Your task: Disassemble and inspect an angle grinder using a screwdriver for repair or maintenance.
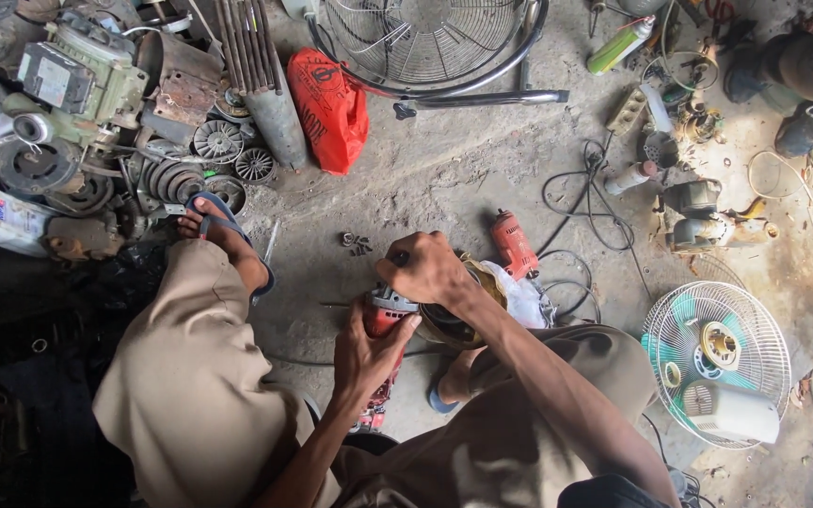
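Observation:
I sit on a concrete floor with a red power tool standing between my knees. My left hand wraps around its red body from below and steadies it. My right hand is closed over the grey metal top of the tool, fingers curled tight on it. What the fingers pinch is hidden. Right behind the tool sits a round brown part on a white cloth. A second red tool piece lies just beyond my right hand.
Small screws lie on the floor ahead. A red bag and a big floor fan are farther off. Motors and pulleys pile at left. A small fan lies at right amid cables.

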